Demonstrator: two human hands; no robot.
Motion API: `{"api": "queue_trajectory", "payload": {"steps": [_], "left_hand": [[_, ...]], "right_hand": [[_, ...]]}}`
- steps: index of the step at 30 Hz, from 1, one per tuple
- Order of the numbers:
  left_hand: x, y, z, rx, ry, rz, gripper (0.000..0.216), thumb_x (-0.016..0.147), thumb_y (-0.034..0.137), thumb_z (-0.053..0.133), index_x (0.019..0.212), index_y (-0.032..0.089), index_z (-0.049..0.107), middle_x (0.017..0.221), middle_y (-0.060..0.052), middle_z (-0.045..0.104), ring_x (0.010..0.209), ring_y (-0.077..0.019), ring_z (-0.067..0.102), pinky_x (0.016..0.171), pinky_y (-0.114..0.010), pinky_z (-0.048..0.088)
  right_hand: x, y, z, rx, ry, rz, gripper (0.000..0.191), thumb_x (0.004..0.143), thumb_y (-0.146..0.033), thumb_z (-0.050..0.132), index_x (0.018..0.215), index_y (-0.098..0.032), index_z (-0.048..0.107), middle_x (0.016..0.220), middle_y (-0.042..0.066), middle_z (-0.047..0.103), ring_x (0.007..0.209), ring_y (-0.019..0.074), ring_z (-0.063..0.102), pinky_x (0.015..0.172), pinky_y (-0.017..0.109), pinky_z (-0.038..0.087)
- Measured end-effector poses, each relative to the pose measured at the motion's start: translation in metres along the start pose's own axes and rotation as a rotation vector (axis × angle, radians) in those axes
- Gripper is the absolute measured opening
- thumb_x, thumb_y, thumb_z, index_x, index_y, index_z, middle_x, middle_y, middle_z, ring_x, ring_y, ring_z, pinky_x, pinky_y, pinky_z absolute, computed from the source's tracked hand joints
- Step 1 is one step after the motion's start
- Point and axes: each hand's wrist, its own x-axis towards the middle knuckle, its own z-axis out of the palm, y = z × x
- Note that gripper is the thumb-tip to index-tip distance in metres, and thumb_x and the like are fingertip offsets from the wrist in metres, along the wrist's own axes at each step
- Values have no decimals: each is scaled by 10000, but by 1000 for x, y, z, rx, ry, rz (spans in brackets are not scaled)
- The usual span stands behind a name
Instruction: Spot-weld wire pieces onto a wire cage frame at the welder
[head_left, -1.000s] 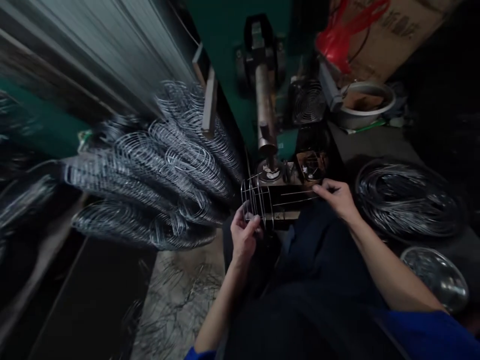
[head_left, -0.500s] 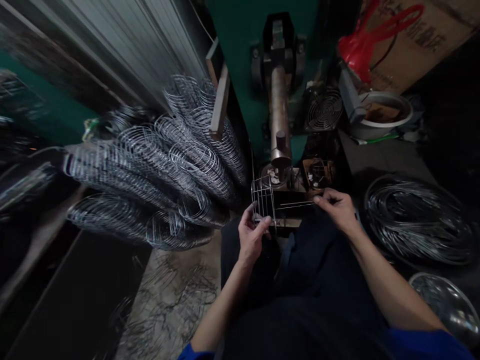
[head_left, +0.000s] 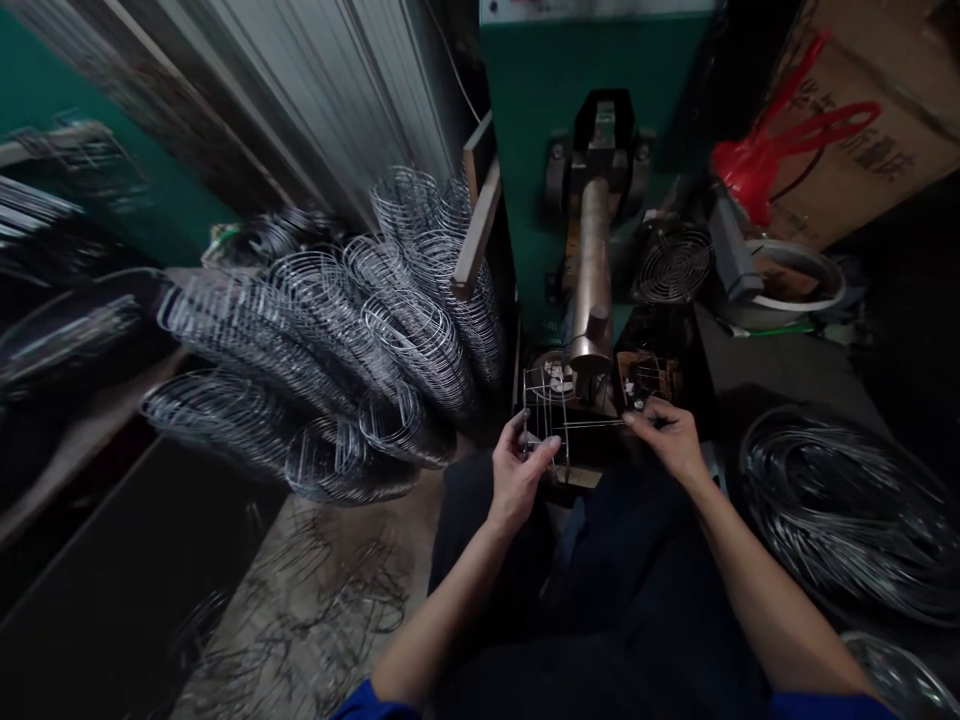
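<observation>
Left hand point(head_left: 517, 475), right hand point(head_left: 670, 440) grip wire frame point(head_left: 559, 415).

left hand point(head_left: 517, 475) grips wire frame point(head_left: 551, 420) | right hand point(head_left: 671, 440) pinches straight wire point(head_left: 596, 424)

Green: machine housing point(head_left: 540, 150). Rusty brown: electrode arm point(head_left: 592, 260). Silver-grey grid: wire cage point(head_left: 551, 410) and, left, stacked wire frames point(head_left: 337, 320). Red: plastic bag point(head_left: 772, 150), far right. Tan: cardboard box point(head_left: 892, 110). Blue: near sleeve point(head_left: 367, 702).
</observation>
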Motion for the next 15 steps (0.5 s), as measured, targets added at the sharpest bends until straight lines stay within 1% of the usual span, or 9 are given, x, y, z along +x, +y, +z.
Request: {"api": "queue_trajectory", "payload": {"steps": [8,15], "left_hand": [[9,5,13,-12,15,16,730,683,375,868,1305,168,546,690,84,464,505,-45,452,461,-162,423],[15,3,16,-14,6,10,742,694,396,856,1322,172,531,693,88,454,488,-43,437,433,-163,434]], "right_hand": [[17,6,-7,-11,-19,-8,583,771,-593,766,536,-194,411,598,-27,360,581,148,328,568,278,265],[24,8,-9,-22,-27,-12,610,766,-617,764,532,-195,393,593,-28,349,579,147,324,576,280,257]]}}
